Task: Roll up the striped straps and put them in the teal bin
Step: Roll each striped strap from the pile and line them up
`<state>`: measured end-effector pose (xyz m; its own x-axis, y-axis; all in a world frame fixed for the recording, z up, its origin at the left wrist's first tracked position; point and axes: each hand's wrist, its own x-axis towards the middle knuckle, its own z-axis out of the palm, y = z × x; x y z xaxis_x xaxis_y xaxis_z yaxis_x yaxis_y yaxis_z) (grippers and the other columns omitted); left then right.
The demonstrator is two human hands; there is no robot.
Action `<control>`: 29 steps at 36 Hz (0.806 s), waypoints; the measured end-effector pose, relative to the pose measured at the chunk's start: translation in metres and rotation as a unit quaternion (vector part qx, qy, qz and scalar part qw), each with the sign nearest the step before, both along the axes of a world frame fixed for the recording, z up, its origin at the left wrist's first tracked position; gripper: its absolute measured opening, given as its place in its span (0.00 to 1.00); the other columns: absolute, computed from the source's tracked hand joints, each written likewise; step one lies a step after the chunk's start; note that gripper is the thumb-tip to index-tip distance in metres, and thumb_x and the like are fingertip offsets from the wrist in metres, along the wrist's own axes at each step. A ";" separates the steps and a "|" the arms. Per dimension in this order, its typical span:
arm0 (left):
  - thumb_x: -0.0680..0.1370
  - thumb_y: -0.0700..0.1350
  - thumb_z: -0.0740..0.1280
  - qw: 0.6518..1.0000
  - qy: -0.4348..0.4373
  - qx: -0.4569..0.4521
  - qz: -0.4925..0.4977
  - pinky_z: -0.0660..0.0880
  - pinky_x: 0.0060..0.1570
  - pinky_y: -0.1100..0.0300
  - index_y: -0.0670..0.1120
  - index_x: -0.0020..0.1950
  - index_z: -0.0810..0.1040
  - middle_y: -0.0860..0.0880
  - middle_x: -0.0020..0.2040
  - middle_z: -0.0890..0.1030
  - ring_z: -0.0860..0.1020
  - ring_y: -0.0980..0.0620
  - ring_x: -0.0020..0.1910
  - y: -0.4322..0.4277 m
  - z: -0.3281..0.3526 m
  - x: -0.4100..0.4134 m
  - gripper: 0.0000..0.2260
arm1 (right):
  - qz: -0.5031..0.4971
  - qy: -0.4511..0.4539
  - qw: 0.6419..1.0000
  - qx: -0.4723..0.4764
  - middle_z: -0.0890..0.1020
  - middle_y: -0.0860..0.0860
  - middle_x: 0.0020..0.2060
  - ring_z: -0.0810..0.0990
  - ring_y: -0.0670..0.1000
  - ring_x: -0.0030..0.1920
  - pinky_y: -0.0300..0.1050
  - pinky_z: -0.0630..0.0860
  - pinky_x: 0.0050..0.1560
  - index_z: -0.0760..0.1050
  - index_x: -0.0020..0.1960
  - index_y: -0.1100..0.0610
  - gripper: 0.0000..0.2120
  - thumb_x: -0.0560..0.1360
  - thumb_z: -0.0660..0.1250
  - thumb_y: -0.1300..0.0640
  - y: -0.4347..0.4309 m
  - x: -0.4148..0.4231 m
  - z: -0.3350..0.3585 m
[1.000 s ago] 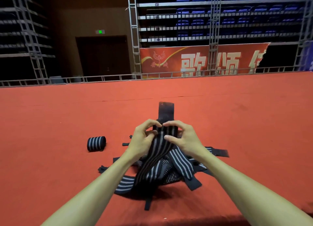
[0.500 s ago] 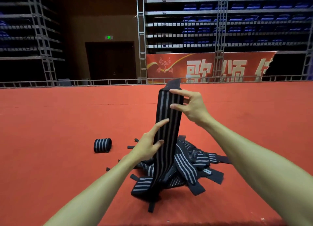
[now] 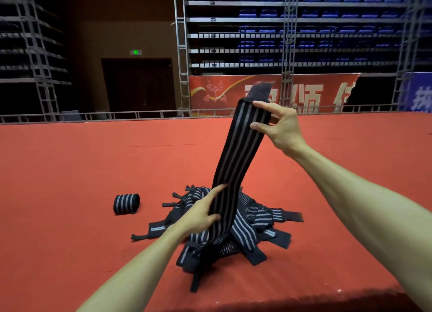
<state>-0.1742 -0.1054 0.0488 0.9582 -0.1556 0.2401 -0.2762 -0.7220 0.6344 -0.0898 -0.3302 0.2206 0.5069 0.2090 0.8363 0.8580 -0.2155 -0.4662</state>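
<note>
We hold one striped strap (image 3: 238, 162) upright above the pile of loose straps (image 3: 252, 227) on the red carpet (image 3: 70, 171). Our right hand (image 3: 282, 129) pinches its top, just under the plain dark tab, and our left hand (image 3: 201, 213) grips it lower down. To roll well, we should keep it taut with edges aligned (a slack start probably telescopes). One rolled strap (image 3: 126, 203) lies apart, to the left. No teal bin is in view.

Matt woven strap (image 3: 236, 169), red felt floor (image 3: 70, 171)
</note>
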 end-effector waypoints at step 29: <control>0.76 0.33 0.69 0.982 0.094 -0.138 -0.086 0.70 0.71 0.54 0.62 0.77 0.59 0.53 0.73 0.70 0.73 0.58 0.68 -0.147 -0.060 0.083 0.38 | -0.084 0.028 0.995 -0.037 0.82 0.51 0.58 0.82 0.52 0.57 0.51 0.79 0.60 0.80 0.64 0.59 0.25 0.67 0.78 0.68 -0.087 0.067 -0.051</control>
